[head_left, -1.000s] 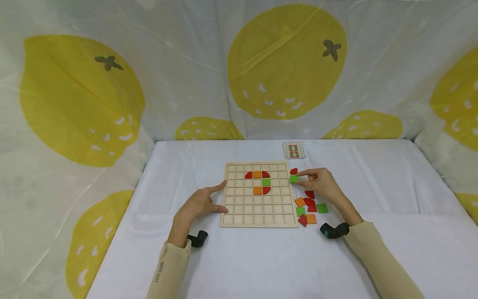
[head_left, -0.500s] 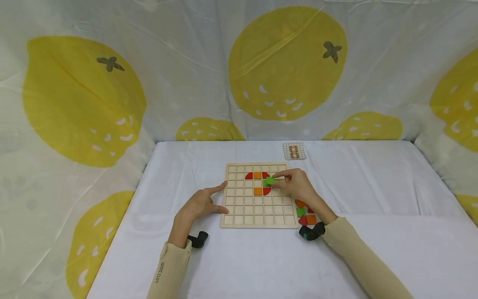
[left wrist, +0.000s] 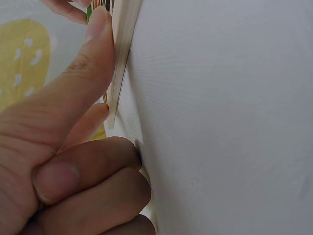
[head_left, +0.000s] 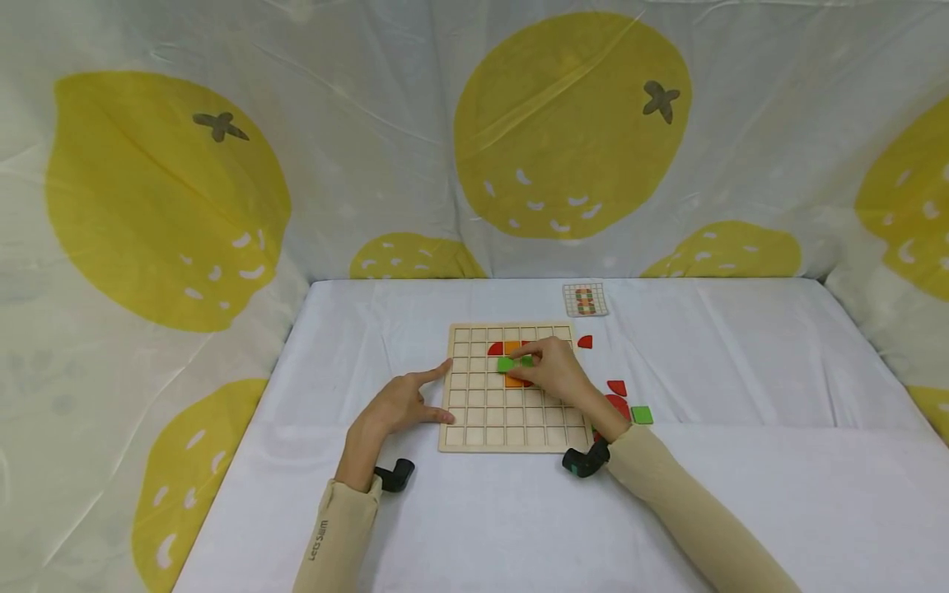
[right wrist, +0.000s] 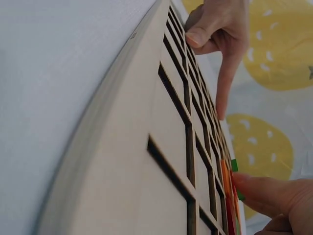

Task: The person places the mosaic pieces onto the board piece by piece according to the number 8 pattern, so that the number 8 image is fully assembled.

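My right hand pinches a green square tile between thumb and index finger, over the wooden grid board. A second green tile lies on the board beside it, partly behind the fingers. Above them are a red quarter-circle tile and an orange tile; another orange tile sits below. At the board's left edge rests my left hand, its index finger and thumb stretched apart against the rim. The left wrist view shows its other fingers curled.
A small pattern card lies behind the board on the white cloth. Right of the board are a red quarter-circle piece, other red pieces and a green square. Some pieces are hidden under the right forearm. A lemon-print curtain hangs behind.
My right hand has carried the green tile left, from the cloth beside the board to over the board's coloured tiles. The left hand and the board have stayed in place.
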`<state>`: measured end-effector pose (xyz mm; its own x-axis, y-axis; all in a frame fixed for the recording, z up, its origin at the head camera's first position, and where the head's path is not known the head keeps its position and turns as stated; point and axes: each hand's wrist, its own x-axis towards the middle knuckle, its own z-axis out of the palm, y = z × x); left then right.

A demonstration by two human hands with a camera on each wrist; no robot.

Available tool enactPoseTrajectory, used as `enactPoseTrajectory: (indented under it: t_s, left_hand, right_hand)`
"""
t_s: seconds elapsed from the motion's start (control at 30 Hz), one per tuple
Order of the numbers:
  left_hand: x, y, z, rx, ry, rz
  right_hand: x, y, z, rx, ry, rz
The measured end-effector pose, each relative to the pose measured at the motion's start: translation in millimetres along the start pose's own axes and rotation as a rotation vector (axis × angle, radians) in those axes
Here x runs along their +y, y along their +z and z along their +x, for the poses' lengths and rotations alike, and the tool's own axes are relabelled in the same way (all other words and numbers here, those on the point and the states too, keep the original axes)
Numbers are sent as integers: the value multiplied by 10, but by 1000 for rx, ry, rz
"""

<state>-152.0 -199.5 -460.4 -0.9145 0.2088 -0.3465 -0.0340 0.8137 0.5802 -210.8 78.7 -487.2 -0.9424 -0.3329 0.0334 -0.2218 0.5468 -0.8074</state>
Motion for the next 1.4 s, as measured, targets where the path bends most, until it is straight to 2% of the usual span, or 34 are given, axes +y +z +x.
enactPoseTrajectory:
  t_s: [0.5, 1.4]
  left_hand:
    - [2, 10, 1, 12, -28, 14]
    - [-12, 7, 8, 9, -9, 6]
  right_hand:
    - [-36, 56, 22, -11, 6, 7]
    - [-76, 147, 79, 16, 8, 53]
